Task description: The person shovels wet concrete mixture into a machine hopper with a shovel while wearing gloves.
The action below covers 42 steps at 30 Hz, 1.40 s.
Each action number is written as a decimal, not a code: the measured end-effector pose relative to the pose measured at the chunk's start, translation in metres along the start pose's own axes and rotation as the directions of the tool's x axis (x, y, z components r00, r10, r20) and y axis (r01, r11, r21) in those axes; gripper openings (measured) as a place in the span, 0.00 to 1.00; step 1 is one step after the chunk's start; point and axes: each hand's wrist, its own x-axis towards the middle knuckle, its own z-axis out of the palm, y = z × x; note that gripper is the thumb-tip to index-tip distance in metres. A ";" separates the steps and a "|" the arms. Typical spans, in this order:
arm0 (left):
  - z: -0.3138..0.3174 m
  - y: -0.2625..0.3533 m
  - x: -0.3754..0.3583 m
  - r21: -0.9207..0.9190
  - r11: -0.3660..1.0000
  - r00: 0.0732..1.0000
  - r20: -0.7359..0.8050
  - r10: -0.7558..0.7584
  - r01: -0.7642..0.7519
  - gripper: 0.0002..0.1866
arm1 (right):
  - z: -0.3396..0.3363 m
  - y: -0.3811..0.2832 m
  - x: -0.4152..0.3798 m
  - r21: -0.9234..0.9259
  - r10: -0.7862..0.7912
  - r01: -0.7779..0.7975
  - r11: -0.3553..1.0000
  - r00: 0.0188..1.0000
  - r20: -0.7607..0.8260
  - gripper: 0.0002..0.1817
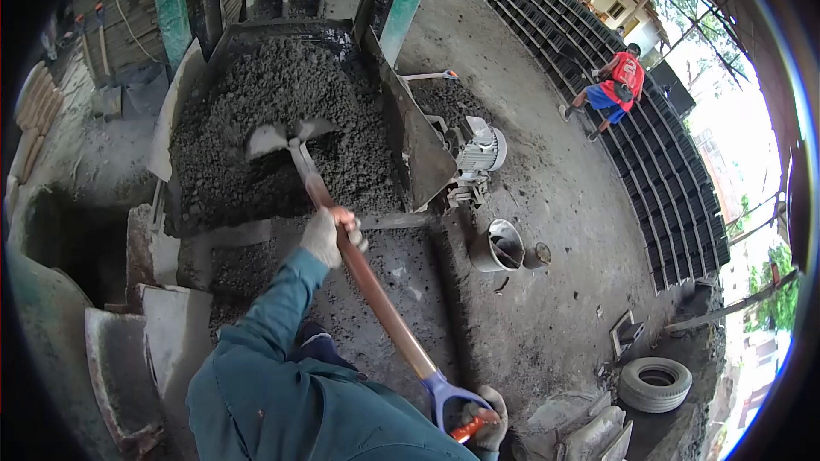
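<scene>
A shovel [376, 303] slants from lower right to upper left, its blade [266, 142] partly sunk in a heap of dark, damp, crumbly mix [273, 85]. Closed round the lower part of the brown shaft is my left hand [329, 235], in a pale glove with bare fingertips. My right hand [487, 423], also gloved, grips the orange bar of the blue D-shaped handle [448, 397] close to my body. The heap lies in a metal hopper [401, 119] with raised side plates.
To the hopper's right sit an electric motor [481, 152], a bucket [497, 248] and a small can [538, 256]. A tyre [655, 384] lies lower right. A person in a red shirt [628, 75] bends by long racks [658, 196]. A dark pit [77, 239] opens at left.
</scene>
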 end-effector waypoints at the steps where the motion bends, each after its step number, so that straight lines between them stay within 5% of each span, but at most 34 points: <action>1: 0.006 0.021 0.009 0.053 0.998 0.999 -0.025 0.021 -0.019 0.09 | 0.024 0.008 0.006 0.167 -0.028 0.021 0.986 0.999 0.041 0.20; 3: -0.007 0.055 0.047 0.087 0.994 0.989 0.134 0.059 -0.071 0.11 | 0.079 0.007 0.017 0.505 0.117 -0.180 0.844 0.981 0.154 0.15; 4: -0.003 0.072 0.057 0.135 0.978 0.982 0.129 0.140 -0.157 0.12 | 0.108 0.003 0.018 0.347 0.101 -0.117 0.930 0.993 0.064 0.16; 5: 0.001 0.085 0.064 0.184 0.954 0.968 0.125 0.217 -0.238 0.14 | 0.139 -0.007 0.008 -0.010 -0.009 0.010 1.000 1.000 0.021 0.22; 7: 0.019 0.098 0.063 0.135 0.979 0.987 -0.024 0.159 -0.154 0.16 | 0.128 -0.005 0.015 -0.163 -0.162 0.198 0.967 0.964 0.210 0.28; 8: 0.027 0.078 0.037 0.126 0.952 0.959 0.103 0.266 -0.278 0.15 | 0.119 -0.018 0.005 -0.080 -0.198 0.212 0.974 0.967 0.161 0.29; 10: 0.057 0.042 -0.008 0.038 0.992 0.993 0.033 0.115 -0.116 0.10 | 0.066 -0.033 -0.002 0.076 -0.322 0.315 0.946 0.940 0.113 0.29; 11: 0.055 0.020 -0.018 -0.033 0.999 0.994 0.108 0.016 -0.012 0.09 | 0.036 -0.044 -0.014 -0.038 -0.306 0.304 0.952 0.951 -0.044 0.28; 13: 0.058 -0.033 -0.046 -0.052 0.999 0.977 0.212 0.003 0.009 0.10 | -0.039 -0.041 -0.020 -0.189 -0.238 0.200 0.961 0.948 -0.211 0.19; 18: 0.076 -0.137 -0.104 0.029 0.989 0.971 0.185 -0.148 0.145 0.11 | -0.187 -0.006 -0.063 -0.070 0.048 -0.066 0.995 0.971 -0.235 0.12; 27: 0.052 -0.252 -0.163 0.024 0.929 0.927 0.070 -0.369 0.368 0.09 | -0.283 -0.014 -0.181 0.028 0.160 -0.177 0.984 0.794 -0.587 0.10; 32: 0.052 -0.214 -0.123 0.074 0.930 0.929 0.059 -0.365 0.360 0.11 | -0.230 -0.018 -0.155 0.053 0.207 -0.215 0.975 0.797 -0.568 0.08; 35: 0.047 -0.152 -0.067 0.133 0.949 0.948 0.109 -0.301 0.286 0.13 | -0.136 -0.003 -0.110 0.032 0.137 -0.138 0.990 0.882 -0.451 0.11; 37: 0.042 -0.107 -0.022 0.194 0.958 0.970 0.080 -0.231 0.212 0.12 | -0.102 0.030 -0.074 0.184 0.114 -0.054 0.981 0.936 -0.334 0.12; 38: 0.037 -0.084 0.002 0.199 0.964 0.976 0.088 -0.199 0.178 0.11 | -0.056 0.024 -0.058 0.068 0.059 -0.038 0.997 0.938 -0.340 0.11; 42: 0.025 0.004 0.090 0.204 0.979 0.996 0.079 -0.040 0.023 0.09 | 0.061 0.021 -0.001 0.098 0.038 -0.018 0.995 0.978 -0.204 0.08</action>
